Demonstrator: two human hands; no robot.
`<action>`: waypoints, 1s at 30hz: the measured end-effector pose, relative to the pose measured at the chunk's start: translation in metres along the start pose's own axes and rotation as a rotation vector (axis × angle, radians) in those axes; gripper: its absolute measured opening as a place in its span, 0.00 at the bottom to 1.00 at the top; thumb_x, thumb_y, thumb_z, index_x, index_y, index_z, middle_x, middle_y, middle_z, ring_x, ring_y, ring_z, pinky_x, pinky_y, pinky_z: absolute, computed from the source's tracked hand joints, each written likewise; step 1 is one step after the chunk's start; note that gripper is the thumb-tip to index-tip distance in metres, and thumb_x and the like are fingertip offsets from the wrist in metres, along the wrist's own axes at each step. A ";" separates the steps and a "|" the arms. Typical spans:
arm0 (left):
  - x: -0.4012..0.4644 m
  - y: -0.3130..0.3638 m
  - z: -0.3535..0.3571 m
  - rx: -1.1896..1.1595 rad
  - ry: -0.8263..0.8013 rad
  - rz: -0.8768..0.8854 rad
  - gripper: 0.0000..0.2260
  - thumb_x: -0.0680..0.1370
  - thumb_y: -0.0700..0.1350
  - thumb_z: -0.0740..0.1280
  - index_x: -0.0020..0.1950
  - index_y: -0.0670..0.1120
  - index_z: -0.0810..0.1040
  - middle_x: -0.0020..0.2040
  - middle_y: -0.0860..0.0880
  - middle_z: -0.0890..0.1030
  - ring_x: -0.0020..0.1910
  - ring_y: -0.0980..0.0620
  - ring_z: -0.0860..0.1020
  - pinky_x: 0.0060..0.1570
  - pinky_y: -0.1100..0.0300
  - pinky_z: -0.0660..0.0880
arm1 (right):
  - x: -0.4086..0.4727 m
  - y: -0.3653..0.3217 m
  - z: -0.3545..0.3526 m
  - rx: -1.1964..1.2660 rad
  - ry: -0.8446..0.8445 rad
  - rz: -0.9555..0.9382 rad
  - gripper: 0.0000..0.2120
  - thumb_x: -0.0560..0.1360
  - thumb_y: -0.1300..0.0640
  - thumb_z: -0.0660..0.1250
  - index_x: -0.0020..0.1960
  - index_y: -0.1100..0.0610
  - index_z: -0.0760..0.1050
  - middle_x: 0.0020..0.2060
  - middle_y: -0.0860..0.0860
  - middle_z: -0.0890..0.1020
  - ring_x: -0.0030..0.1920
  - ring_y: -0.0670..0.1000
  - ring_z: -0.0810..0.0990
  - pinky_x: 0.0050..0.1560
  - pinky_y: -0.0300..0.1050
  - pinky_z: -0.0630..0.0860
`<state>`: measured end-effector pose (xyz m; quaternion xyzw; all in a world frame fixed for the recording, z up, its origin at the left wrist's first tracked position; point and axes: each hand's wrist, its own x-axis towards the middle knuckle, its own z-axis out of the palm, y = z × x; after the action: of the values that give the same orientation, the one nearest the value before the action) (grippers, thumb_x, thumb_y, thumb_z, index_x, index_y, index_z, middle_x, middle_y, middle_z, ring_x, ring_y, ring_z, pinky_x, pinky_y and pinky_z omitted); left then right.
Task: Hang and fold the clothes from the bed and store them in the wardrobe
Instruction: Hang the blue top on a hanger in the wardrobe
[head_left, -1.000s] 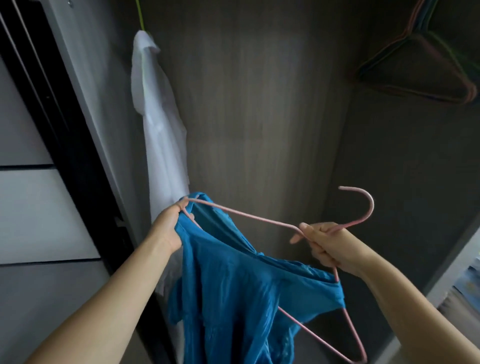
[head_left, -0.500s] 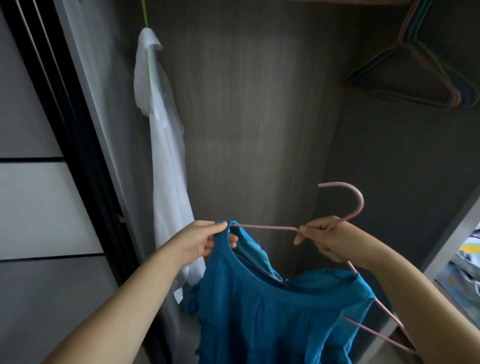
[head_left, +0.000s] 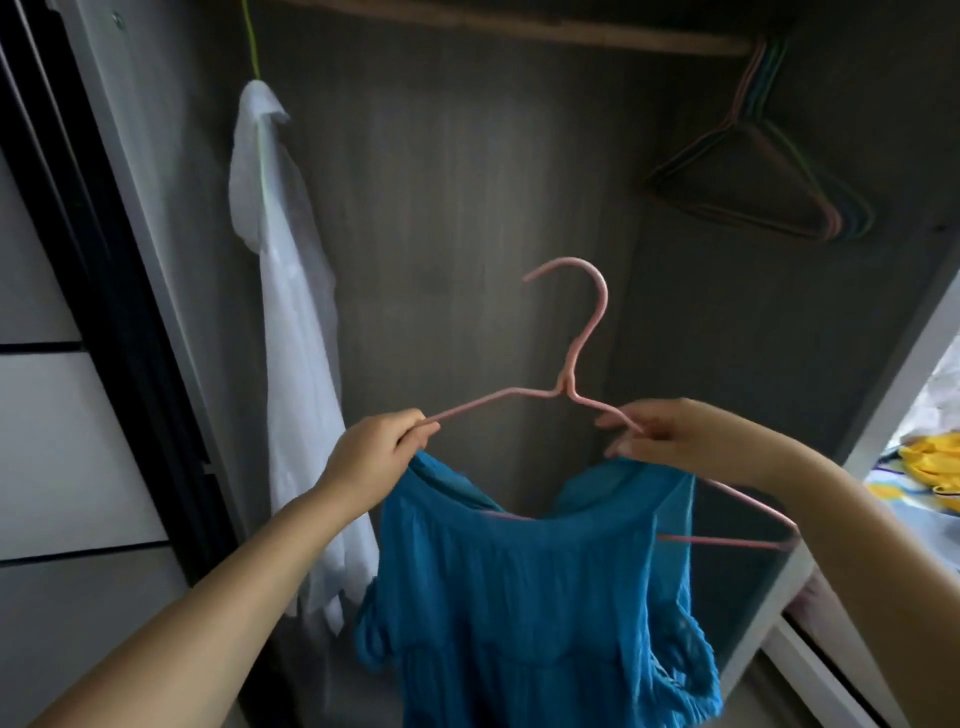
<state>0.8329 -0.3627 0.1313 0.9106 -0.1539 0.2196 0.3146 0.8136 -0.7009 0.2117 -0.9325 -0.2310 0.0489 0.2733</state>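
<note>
A blue garment (head_left: 535, 597) hangs from a pink wire hanger (head_left: 579, 353) that I hold up in front of the open wardrobe. My left hand (head_left: 371, 460) grips the hanger's left arm together with the garment's neckline. My right hand (head_left: 670, 436) pinches the hanger's right arm just above the fabric. The hook points up and left, below the wooden rail (head_left: 519, 28). The hanger's right corner sticks out bare past the garment.
A white shirt (head_left: 291, 332) hangs on a green hanger at the wardrobe's left. Several empty coloured hangers (head_left: 763, 176) hang on the rail at the right. A sliding door (head_left: 67, 415) stands at the left. The bed with yellow clothes (head_left: 930, 462) shows at the right edge.
The hanger has turned upright, its hook now pointing up. My left hand slid the garment's neckline along the left arm; my right hand moved from the neck of the hanger onto its right arm.
</note>
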 end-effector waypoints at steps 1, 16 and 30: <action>0.004 -0.005 -0.004 -0.017 0.018 -0.020 0.15 0.81 0.48 0.62 0.34 0.49 0.70 0.27 0.52 0.71 0.28 0.53 0.70 0.32 0.54 0.67 | -0.005 0.011 -0.001 -0.142 -0.039 0.053 0.06 0.79 0.54 0.66 0.55 0.49 0.79 0.47 0.46 0.84 0.48 0.43 0.81 0.53 0.37 0.75; 0.091 -0.002 -0.001 0.106 0.406 -0.114 0.10 0.81 0.45 0.63 0.57 0.41 0.80 0.53 0.41 0.81 0.54 0.39 0.77 0.55 0.45 0.71 | -0.032 0.009 -0.009 0.091 0.399 -0.022 0.13 0.81 0.54 0.61 0.41 0.43 0.77 0.26 0.44 0.72 0.27 0.42 0.68 0.28 0.34 0.66; 0.099 0.043 0.034 -0.335 0.166 -0.127 0.48 0.74 0.59 0.69 0.78 0.48 0.38 0.77 0.58 0.44 0.75 0.65 0.46 0.69 0.75 0.45 | 0.192 -0.197 -0.066 1.129 0.288 -0.110 0.19 0.77 0.66 0.51 0.30 0.51 0.57 0.19 0.45 0.59 0.17 0.43 0.54 0.17 0.31 0.52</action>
<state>0.9099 -0.4312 0.1786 0.8322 -0.1039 0.2451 0.4864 0.9187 -0.4991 0.3794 -0.6262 -0.1778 0.0231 0.7587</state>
